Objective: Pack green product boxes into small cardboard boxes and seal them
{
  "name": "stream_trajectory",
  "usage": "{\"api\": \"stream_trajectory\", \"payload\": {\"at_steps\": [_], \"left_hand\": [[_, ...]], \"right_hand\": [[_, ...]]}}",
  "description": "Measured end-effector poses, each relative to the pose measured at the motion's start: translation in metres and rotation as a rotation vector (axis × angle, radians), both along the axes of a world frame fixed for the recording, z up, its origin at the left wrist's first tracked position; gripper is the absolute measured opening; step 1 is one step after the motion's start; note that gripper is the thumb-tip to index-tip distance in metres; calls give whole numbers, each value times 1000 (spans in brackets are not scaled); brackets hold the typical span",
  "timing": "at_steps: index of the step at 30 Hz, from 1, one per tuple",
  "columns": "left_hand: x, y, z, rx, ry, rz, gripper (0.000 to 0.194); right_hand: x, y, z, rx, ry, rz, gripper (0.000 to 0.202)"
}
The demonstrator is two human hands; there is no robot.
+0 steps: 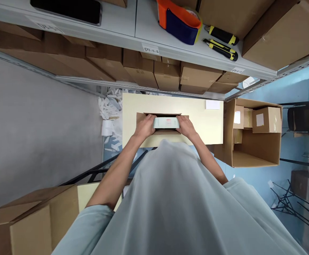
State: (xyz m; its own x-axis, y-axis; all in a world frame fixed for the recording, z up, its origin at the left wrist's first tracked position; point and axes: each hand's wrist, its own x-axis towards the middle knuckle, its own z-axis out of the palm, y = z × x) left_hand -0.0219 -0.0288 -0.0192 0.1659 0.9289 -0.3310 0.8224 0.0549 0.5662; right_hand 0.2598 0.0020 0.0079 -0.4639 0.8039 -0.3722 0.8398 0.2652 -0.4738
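Observation:
A pale green-white, block-shaped item (166,123) with faint red print lies level between my hands, over the dark opening of a brown cardboard box (164,132) with its flaps spread. My left hand (145,126) grips the item's left end, its fingers curled and partly hidden. At the right end, my right hand (185,126) holds it in the same way. Both hands also rest close against the box's side flaps. Under the box is a cream tabletop (207,124). How deep the item sits in the opening is hard to tell.
A white label sheet (213,104) lies at the table's back right. Right of it stands a large open carton (255,159) with smaller boxes inside. The shelf above holds a tape dispenser (181,21), utility knives (220,49) and a phone (69,10). Paper scraps (110,106) are heaped at left.

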Motion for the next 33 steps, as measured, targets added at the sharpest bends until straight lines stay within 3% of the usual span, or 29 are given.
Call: {"api": "stream_trajectory", "payload": {"at_steps": [4,10,13,16,18,21,24,27,33], "left_hand": [[7,6,-11,6,78,-42,67],[17,21,-18,12,85,-21,52],[19,24,-15,-11,194,-107,58],[12,13,-4,35,242,-185,72],[4,-1,6,110,227,-113,75],[-10,-22,18,210,226,183,71],[-17,-32,23,208,245,449,55],[-17,-34,24,150,258,535,33],[-5,-42,28,153,289,569,24]], "right_hand": [[-13,11,-7,34,-133,137,49],[-31,14,-11,86,-297,232,47],[-29,10,-4,98,-290,228,46],[-15,-4,8,137,-176,158,40],[1,-19,14,196,-78,18,34],[24,-42,17,245,18,-305,29],[36,-58,15,149,61,-529,21],[34,-62,12,33,114,-576,15],[22,-51,11,-71,128,-587,15]]}}
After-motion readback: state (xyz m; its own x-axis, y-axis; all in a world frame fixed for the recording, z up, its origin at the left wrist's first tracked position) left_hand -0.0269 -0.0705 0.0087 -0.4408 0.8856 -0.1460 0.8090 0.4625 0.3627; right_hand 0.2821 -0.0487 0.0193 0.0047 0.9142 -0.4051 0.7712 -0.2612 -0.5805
